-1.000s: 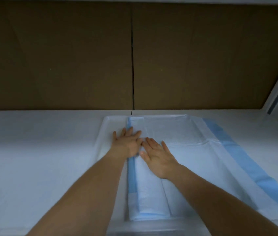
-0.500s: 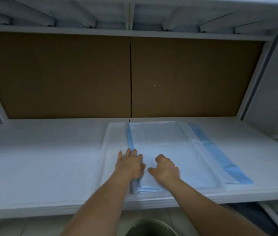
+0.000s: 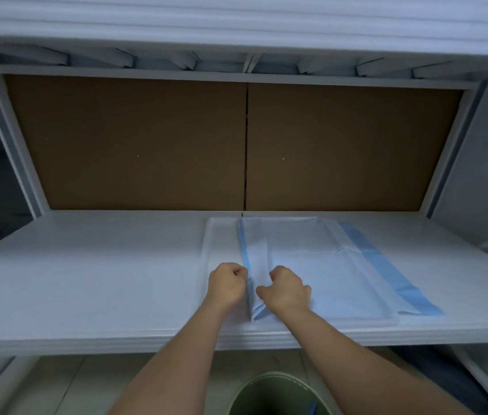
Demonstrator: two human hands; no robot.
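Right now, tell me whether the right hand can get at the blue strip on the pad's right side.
Probably yes. The blue strip lies flat on the shelf, to the right of the right hand, with only bare pad between. It must first let go of the fold it grips.

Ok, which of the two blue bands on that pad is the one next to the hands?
The left blue band, along the folded edge that the left hand and right hand grip. The right blue band lies flat, apart from both hands.
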